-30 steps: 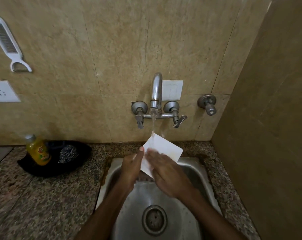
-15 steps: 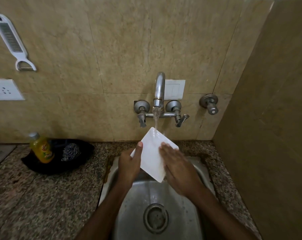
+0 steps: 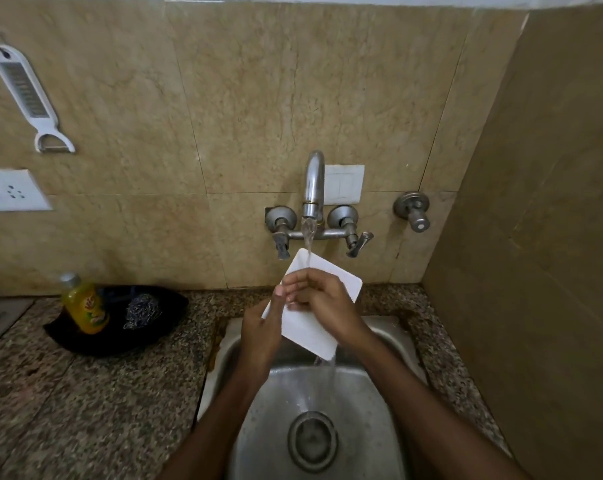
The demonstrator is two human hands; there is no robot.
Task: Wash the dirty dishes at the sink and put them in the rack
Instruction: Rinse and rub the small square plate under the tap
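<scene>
— What's that under the tap?

— A flat white rectangular plate with rounded corners [image 3: 312,327], held above the steel sink basin [image 3: 369,403]. Its long axis runs from the upper left, near the tap, down to the lower right, and it's tilted so one top corner points up into the stream.

— And the hands?

— The left hand [image 3: 262,332] is closed on the plate's left edge, thumb lying up the face. The right hand [image 3: 324,299] is curled over the upper face, fingers bent and pressing on it; whether it grips the far edge I can't tell.

— Water's running?

— Yes, from the curved chrome wall tap [image 3: 314,188] onto the top corner, spilling off the low corner toward the round drain [image 3: 312,441].

— Anything nearby?

— On the speckled granite counter [image 3: 85,393], well left, a yellow dish-soap bottle [image 3: 83,304] beside a steel wool scrubber [image 3: 139,311].
</scene>
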